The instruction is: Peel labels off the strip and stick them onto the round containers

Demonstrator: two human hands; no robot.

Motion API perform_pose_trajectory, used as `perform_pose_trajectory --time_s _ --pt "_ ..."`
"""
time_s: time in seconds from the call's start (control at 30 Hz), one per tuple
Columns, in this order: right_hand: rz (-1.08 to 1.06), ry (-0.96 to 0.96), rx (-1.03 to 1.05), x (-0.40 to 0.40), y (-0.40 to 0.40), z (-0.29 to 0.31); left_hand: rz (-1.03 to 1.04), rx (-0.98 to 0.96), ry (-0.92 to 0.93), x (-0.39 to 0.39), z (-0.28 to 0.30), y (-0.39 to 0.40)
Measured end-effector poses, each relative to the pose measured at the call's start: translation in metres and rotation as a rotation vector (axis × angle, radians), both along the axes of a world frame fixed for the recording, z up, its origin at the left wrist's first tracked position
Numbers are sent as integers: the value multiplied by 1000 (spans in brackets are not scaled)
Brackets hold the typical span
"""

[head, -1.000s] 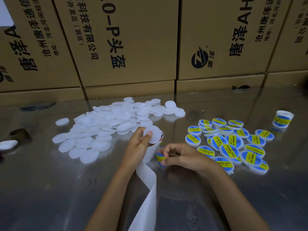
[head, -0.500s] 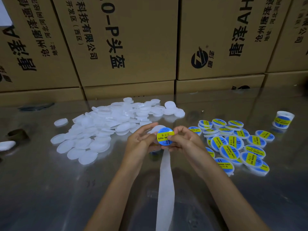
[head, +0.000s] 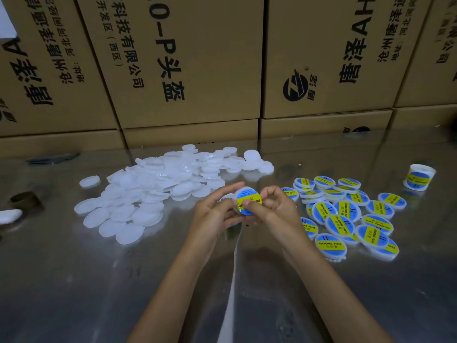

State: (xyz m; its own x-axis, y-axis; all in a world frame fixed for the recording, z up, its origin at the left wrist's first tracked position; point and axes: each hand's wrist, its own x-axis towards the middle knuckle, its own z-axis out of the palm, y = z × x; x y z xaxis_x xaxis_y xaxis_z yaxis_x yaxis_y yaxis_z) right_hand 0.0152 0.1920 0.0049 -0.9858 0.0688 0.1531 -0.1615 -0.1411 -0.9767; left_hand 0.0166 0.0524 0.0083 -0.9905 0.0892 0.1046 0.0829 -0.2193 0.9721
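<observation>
White round container with a blue-yellow label sits pinched between left hand and right hand, fingers curled around it. Plain lids lie at ten o'clock, labelled ones at three.

boxes: tan cardboard cartons w/ black printed text & a round logo, stacked in a wall across 10 to 2 o'clock, bottom row sits at the table's far edge
table: shiny, reflective surface, fills the lower half, mirrors the boxes
brown ring: short dark roll-like thing at 9 o'clock, near left edge
white item: pale, just below the brown ring, cut off by frame, can't tell what it is
dark flat item: thin, at 10 o'clock, near the boxes' base
</observation>
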Motion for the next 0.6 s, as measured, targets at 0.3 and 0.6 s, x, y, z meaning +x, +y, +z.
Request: perform_pose_trajectory --time_s 0.3,0.6 --pt "-55 -11 7 -5 0 -6 -4 -32 76 7 3 5" --pt "-171 -51 182 -13 2 -13 10 -2 91 7 2 8"
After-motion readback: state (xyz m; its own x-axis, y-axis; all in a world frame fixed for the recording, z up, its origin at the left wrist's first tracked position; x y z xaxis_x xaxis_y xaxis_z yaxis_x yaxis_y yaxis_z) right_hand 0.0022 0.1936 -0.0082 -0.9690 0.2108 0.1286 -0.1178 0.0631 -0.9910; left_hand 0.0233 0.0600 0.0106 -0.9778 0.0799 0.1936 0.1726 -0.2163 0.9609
